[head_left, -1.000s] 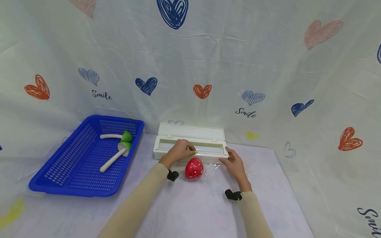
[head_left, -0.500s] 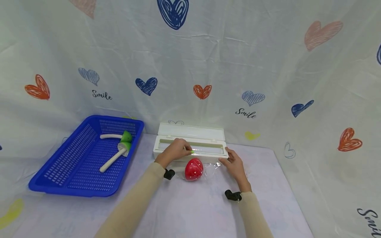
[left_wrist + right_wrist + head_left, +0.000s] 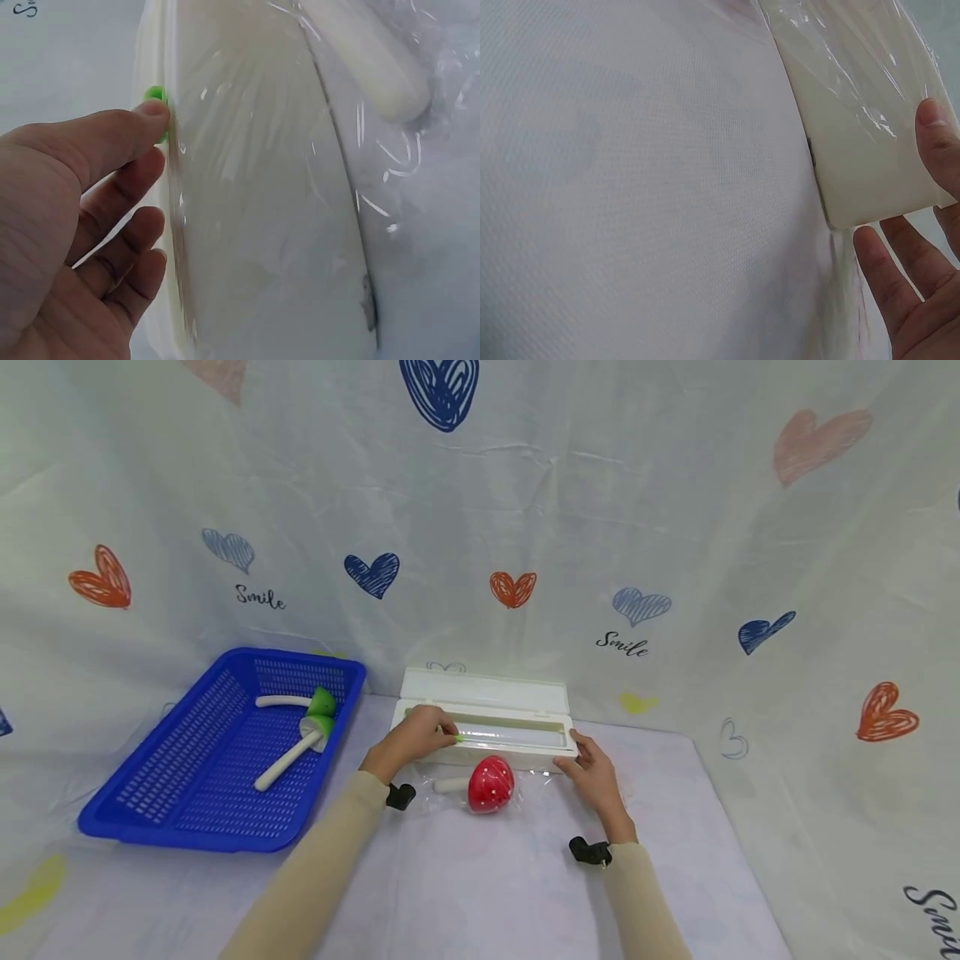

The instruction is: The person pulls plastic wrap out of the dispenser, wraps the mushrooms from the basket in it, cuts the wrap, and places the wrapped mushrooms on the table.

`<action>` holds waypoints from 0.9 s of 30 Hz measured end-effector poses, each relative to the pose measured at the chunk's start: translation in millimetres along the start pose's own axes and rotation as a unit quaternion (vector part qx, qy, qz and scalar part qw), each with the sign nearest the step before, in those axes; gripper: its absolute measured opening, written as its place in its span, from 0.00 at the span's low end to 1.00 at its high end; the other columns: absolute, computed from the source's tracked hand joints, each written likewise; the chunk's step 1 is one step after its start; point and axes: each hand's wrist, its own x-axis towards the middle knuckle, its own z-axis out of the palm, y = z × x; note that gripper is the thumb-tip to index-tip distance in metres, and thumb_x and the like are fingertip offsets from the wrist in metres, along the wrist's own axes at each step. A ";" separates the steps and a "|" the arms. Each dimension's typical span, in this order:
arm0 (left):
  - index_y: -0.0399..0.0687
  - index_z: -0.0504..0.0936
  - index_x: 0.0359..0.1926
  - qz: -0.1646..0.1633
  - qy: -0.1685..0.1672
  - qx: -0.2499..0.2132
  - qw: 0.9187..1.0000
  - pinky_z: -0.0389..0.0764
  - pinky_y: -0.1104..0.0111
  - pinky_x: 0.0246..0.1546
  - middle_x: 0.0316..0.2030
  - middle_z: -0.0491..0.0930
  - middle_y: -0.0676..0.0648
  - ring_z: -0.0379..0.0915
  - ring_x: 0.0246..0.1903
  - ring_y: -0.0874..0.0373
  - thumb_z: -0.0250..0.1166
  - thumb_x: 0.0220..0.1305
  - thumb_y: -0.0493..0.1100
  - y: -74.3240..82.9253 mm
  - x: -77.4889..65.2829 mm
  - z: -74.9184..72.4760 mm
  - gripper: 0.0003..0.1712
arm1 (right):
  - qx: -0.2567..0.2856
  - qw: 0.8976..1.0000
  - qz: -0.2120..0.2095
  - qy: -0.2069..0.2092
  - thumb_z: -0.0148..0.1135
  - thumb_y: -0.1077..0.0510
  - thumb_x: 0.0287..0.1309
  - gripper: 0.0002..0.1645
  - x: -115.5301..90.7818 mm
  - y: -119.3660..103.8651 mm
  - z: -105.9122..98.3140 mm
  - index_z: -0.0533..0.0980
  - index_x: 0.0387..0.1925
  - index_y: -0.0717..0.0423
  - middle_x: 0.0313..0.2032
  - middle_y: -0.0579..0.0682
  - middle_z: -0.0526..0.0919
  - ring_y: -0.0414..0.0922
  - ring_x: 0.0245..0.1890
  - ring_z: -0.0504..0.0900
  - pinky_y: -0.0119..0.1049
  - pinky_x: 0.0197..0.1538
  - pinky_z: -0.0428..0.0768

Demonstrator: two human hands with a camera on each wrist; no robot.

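Observation:
A white cling film dispenser (image 3: 536, 761) lies across the table with its lid (image 3: 487, 693) raised at the back. My left hand (image 3: 411, 739) pinches a small green slide cutter (image 3: 155, 93) at the dispenser's top edge, thumb on its near side, other fingers loosely bent. At the dispenser's right end, my right hand (image 3: 595, 781) grips the corner, thumb on the front face and fingers at the end. Clear film (image 3: 247, 150) hangs down the front wall. In front lies a toy mushroom with a red, white-dotted cap (image 3: 491, 785) and white stem (image 3: 450, 785), film around it.
On the left stands a blue perforated basket (image 3: 180, 839) holding two mushrooms with green caps (image 3: 322, 702) and white stems. A white curtain (image 3: 555, 510) printed with hearts hangs behind the table (image 3: 480, 893).
My left hand has slid left along the dispenser with the green cutter, uncovering more of the red mushroom's stem. My right hand stays at the right end.

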 end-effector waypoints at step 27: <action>0.46 0.91 0.42 -0.054 0.008 0.059 0.997 0.79 0.49 0.53 0.40 0.89 0.49 0.82 0.44 0.52 0.71 0.66 0.42 -21.1 -28.0 -30.2 0.07 | 0.007 1.000 -0.004 -0.008 0.74 0.51 0.62 0.44 3.2 0.2 1.1 0.65 0.75 0.54 0.75 0.58 0.66 0.63 0.66 0.76 0.52 0.60 0.82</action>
